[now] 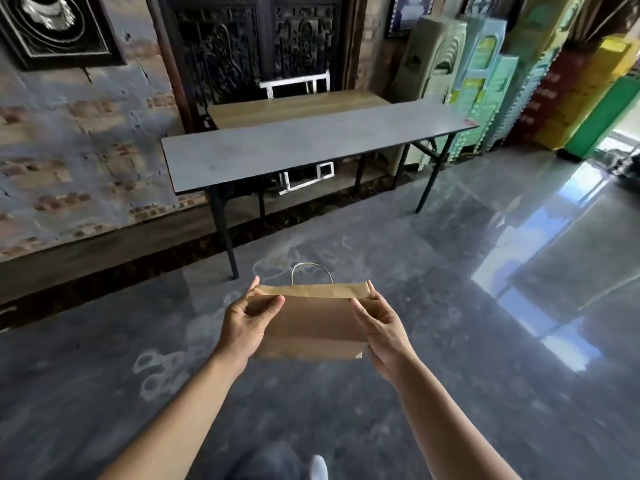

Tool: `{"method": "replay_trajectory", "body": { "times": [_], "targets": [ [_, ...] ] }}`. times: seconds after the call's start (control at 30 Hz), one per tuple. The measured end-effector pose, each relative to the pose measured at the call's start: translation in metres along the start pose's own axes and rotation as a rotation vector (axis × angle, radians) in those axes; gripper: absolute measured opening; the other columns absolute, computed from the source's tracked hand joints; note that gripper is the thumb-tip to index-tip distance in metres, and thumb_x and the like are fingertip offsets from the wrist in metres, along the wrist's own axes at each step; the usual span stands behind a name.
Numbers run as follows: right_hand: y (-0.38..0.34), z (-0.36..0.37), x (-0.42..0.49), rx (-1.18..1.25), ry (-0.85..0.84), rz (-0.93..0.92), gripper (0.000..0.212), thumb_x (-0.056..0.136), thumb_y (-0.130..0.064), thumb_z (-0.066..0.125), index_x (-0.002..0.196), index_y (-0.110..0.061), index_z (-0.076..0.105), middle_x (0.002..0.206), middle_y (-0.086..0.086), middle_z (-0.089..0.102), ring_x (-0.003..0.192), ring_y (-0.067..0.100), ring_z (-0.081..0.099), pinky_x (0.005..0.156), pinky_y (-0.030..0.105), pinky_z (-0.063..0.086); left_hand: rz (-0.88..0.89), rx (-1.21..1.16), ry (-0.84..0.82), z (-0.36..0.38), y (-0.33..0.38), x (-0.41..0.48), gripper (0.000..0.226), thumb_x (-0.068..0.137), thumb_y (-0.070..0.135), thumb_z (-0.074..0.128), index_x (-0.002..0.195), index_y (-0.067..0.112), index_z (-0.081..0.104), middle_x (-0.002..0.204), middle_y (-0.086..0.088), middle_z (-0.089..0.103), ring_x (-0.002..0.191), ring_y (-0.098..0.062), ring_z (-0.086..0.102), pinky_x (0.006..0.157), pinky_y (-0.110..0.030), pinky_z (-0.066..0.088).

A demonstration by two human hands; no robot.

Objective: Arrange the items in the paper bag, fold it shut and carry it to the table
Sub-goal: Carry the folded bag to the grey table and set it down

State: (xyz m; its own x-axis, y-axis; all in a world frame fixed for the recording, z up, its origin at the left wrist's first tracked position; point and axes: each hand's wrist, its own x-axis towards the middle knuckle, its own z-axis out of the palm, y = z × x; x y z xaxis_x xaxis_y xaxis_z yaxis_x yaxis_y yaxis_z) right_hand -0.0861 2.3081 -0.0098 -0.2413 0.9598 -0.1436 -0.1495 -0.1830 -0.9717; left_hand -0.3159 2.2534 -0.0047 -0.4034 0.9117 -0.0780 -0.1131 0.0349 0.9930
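A brown paper bag (308, 323) hangs in the air in front of me, its top folded over and a thin handle loop sticking up behind the fold. My left hand (244, 323) grips the bag's left edge at the fold. My right hand (379, 323) grips the right edge the same way. The bag's contents are hidden. A long grey folding table (311, 143) with black legs stands ahead, beyond the bag, with nothing on its top.
A wooden-topped table (294, 107) sits behind the grey one against a dark carved door. Stacked plastic chairs (485, 74) stand at the right. A brick wall runs along the left. Glossy grey floor (450, 258) lies between me and the table. My leg and shoe (317, 467) show below.
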Motion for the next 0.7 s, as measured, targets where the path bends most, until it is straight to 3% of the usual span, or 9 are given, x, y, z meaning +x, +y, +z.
{"method": "replay_trajectory", "body": {
  "times": [0.1,0.2,0.3,0.37,0.53,0.57,0.63,0.7],
  "targets": [
    [-0.018,-0.006,0.093,-0.085,-0.023,-0.013,0.031,0.073,-0.045,0.075,0.075,-0.014,0.072,0.125,-0.003,0.043,0.108,-0.015,0.053,0.071,0.011,0.048,0.005,0.023,0.04,0.027,0.006,0.081,0.016,0.068,0.031,0.08,0.066,0.019,0.07,0.142,0.008,0.047,0.138,-0.008,0.039,0.117,-0.038,0.029],
    [-0.025,-0.013,0.189,-0.088,-0.046,0.0,0.031,0.076,-0.043,0.074,0.08,-0.013,0.074,0.127,-0.004,0.043,0.112,-0.016,0.052,0.077,0.018,0.048,-0.012,0.022,0.048,0.053,-0.003,0.17,0.014,0.076,0.019,0.079,0.069,0.015,0.068,0.15,-0.003,0.045,0.139,-0.007,0.038,0.115,-0.034,0.028],
    [-0.031,-0.021,0.294,-0.084,-0.053,0.019,0.028,0.081,-0.037,0.074,0.084,-0.009,0.073,0.129,-0.002,0.043,0.112,-0.01,0.054,0.078,0.018,0.047,-0.015,0.013,0.063,0.078,-0.016,0.272,0.014,0.076,0.019,0.078,0.078,0.008,0.071,0.151,0.001,0.043,0.136,-0.004,0.039,0.111,-0.03,0.031],
    [-0.038,-0.025,0.366,-0.073,-0.038,0.01,0.028,0.078,-0.038,0.074,0.081,-0.01,0.072,0.122,-0.003,0.041,0.113,0.005,0.053,0.082,0.026,0.043,0.019,-0.011,0.072,0.098,-0.019,0.347,0.016,0.072,0.022,0.079,0.076,0.009,0.071,0.139,0.012,0.053,0.137,-0.004,0.037,0.108,-0.028,0.032],
    [-0.076,-0.042,0.536,-0.052,0.002,0.035,0.019,0.084,-0.028,0.07,0.081,-0.009,0.071,0.118,-0.004,0.043,0.1,0.012,0.055,0.076,0.03,0.042,0.014,-0.05,0.025,0.156,-0.006,0.522,0.017,0.075,0.016,0.079,0.064,0.016,0.065,0.099,0.038,0.068,0.139,-0.007,0.036,0.108,-0.028,0.028],
    [-0.085,-0.046,0.567,-0.042,0.002,0.043,0.017,0.085,-0.026,0.069,0.079,-0.009,0.07,0.118,-0.003,0.042,0.102,0.014,0.052,0.077,0.032,0.041,0.006,-0.059,0.013,0.167,-0.002,0.552,0.022,0.076,0.014,0.079,0.061,0.019,0.064,0.102,0.037,0.068,0.139,-0.005,0.036,0.104,-0.025,0.029],
    [-0.097,-0.055,0.623,-0.032,0.023,0.063,0.018,0.086,-0.024,0.068,0.076,-0.01,0.07,0.119,-0.001,0.039,0.105,0.017,0.047,0.078,0.033,0.039,-0.021,-0.05,0.018,0.187,0.005,0.605,0.023,0.077,0.011,0.079,0.06,0.019,0.065,0.134,0.013,0.061,0.133,0.001,0.04,0.097,-0.015,0.032],
    [-0.106,-0.064,0.677,-0.021,0.017,0.075,0.019,0.088,-0.021,0.067,0.079,-0.004,0.07,0.12,0.0,0.038,0.108,0.017,0.046,0.08,0.036,0.039,-0.034,-0.021,0.035,0.205,0.01,0.656,0.017,0.077,0.011,0.078,0.064,0.018,0.07,0.142,-0.002,0.055,0.128,0.006,0.043,0.105,-0.019,0.032]
  ]
}}
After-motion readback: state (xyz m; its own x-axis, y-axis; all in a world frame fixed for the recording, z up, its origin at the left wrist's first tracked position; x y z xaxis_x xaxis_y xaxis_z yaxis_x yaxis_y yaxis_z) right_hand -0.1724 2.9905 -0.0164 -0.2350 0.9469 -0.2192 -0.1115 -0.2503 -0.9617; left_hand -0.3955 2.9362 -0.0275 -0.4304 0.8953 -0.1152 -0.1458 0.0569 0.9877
